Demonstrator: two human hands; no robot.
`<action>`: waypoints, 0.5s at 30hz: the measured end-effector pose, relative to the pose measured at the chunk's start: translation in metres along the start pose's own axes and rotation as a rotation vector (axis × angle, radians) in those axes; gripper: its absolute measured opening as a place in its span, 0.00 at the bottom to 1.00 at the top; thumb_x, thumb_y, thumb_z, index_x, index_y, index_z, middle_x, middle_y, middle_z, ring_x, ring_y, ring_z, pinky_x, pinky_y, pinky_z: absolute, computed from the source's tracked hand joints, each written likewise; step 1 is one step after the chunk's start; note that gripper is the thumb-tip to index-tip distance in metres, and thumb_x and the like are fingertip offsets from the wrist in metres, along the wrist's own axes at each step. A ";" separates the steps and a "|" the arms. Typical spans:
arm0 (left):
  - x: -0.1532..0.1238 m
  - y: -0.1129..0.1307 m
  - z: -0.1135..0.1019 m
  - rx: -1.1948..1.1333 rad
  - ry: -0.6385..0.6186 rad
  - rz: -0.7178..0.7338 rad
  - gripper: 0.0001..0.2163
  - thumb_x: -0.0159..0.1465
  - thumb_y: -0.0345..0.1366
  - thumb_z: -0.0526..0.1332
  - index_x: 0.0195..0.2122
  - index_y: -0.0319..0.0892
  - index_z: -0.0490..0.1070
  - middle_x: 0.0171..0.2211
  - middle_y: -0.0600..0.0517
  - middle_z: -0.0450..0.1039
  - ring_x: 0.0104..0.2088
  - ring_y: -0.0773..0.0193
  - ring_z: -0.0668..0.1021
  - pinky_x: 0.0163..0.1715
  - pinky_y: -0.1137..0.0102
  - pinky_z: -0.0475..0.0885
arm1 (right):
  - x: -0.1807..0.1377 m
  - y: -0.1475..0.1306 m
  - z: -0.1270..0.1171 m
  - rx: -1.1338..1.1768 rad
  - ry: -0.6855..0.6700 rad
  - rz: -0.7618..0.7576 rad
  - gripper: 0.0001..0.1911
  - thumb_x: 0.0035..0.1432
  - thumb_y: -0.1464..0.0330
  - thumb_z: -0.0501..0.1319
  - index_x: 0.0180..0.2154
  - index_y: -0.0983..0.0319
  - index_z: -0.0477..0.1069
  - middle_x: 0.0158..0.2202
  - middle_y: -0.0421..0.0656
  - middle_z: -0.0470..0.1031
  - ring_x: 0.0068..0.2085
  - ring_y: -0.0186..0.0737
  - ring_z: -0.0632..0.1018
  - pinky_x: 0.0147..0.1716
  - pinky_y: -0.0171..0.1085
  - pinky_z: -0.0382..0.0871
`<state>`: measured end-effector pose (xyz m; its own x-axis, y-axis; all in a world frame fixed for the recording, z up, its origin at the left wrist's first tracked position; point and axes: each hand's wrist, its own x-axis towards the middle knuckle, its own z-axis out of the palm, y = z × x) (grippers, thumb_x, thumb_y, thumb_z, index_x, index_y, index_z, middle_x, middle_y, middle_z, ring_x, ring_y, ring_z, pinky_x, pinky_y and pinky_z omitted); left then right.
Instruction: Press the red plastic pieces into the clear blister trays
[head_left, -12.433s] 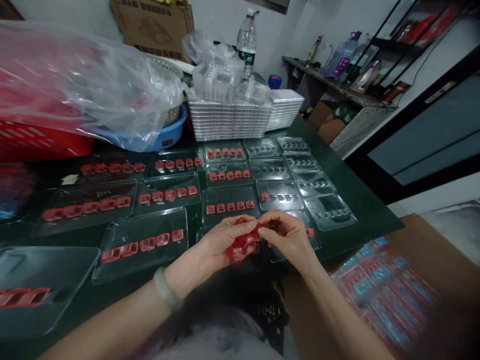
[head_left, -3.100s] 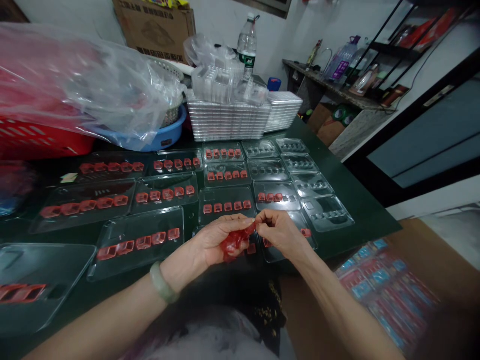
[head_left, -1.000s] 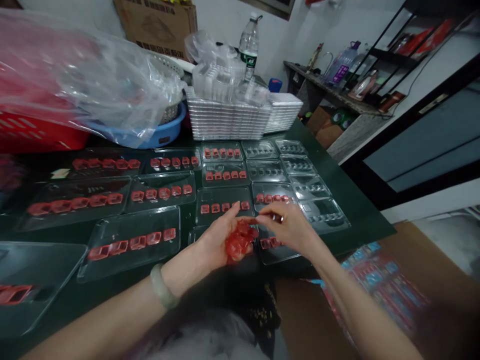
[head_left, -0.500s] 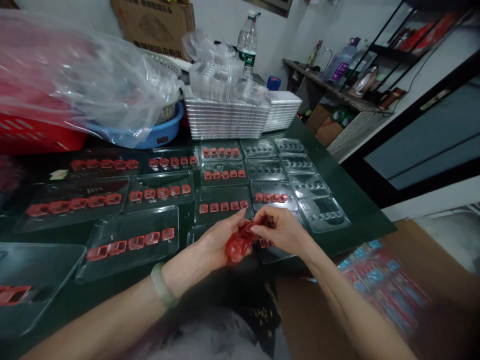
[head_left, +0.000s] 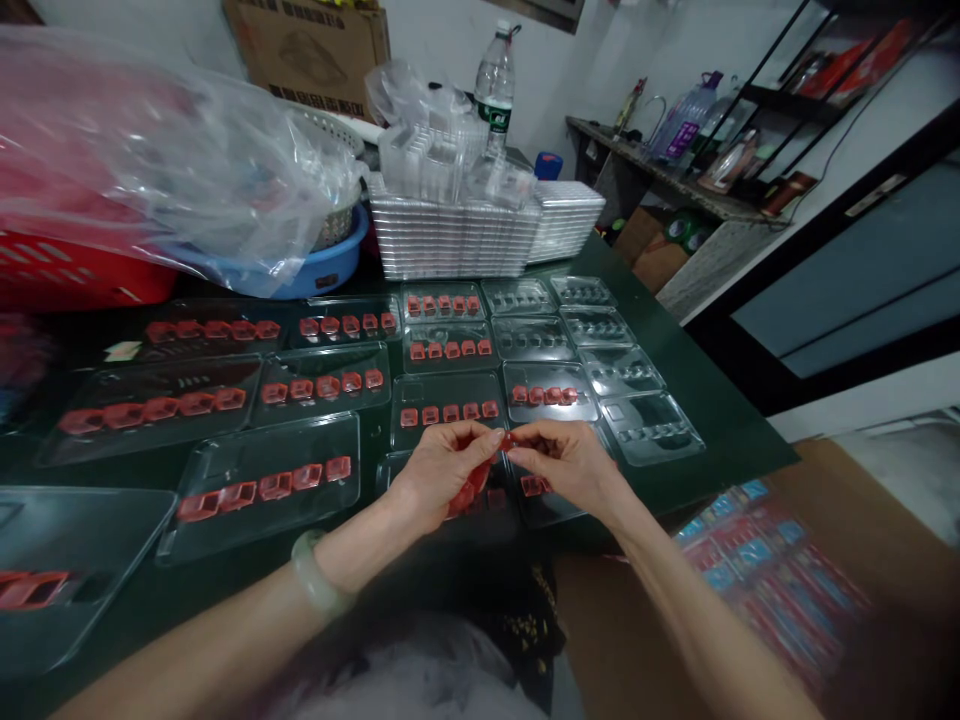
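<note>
My left hand (head_left: 442, 468) is curled around several red see-through plastic pieces (head_left: 466, 496) in its palm. Between its thumb and fingertips, meeting those of my right hand (head_left: 564, 458), sits one small red piece (head_left: 508, 441), pinched from both sides. Its exact shape is mostly covered by the fingers. Under and around both hands lie clear plastic blister trays. Just beyond my right hand, one tray (head_left: 555, 412) has a row of red box-shaped pieces (head_left: 544, 396) in its slots. Another tray with red pieces (head_left: 534, 486) is partly hidden below my right hand.
More filled trays (head_left: 315, 440) spread left over the dark green table (head_left: 720, 410); unfilled trays (head_left: 649, 430) lie at right. Tall tray stacks (head_left: 450, 235), a blue basin (head_left: 330, 265) and a red basket (head_left: 82, 275) stand behind. Packaged goods (head_left: 765, 560) fill a box at lower right.
The left hand has turned over from palm-up, its fingers closing over the red pieces. Both hands' fingertips have come together on one small piece.
</note>
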<state>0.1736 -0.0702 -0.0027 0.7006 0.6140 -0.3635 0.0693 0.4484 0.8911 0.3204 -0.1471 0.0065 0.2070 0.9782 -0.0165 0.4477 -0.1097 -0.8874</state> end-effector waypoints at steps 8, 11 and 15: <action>-0.004 0.006 0.002 0.295 -0.015 0.075 0.10 0.53 0.40 0.59 0.28 0.37 0.68 0.10 0.59 0.58 0.09 0.76 0.58 0.08 0.80 0.50 | 0.000 0.007 0.003 0.019 -0.107 0.083 0.11 0.49 0.61 0.59 0.31 0.62 0.72 0.22 0.38 0.69 0.20 0.29 0.67 0.18 0.29 0.61; -0.005 0.010 -0.002 0.357 -0.077 0.092 0.10 0.55 0.40 0.57 0.27 0.37 0.68 0.11 0.59 0.59 0.10 0.77 0.58 0.09 0.80 0.50 | 0.002 0.009 -0.002 0.091 -0.210 0.160 0.14 0.47 0.59 0.59 0.31 0.63 0.71 0.19 0.37 0.67 0.18 0.29 0.67 0.16 0.28 0.59; -0.006 0.013 -0.003 0.420 -0.120 0.075 0.10 0.55 0.39 0.56 0.27 0.37 0.68 0.12 0.58 0.60 0.11 0.77 0.59 0.09 0.80 0.51 | 0.001 0.007 -0.003 0.074 -0.284 0.165 0.13 0.50 0.60 0.56 0.29 0.64 0.70 0.19 0.38 0.66 0.18 0.28 0.66 0.16 0.28 0.58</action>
<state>0.1680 -0.0656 0.0106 0.7906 0.5438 -0.2815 0.2800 0.0877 0.9560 0.3261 -0.1472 0.0012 0.0156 0.9596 -0.2810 0.3622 -0.2673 -0.8930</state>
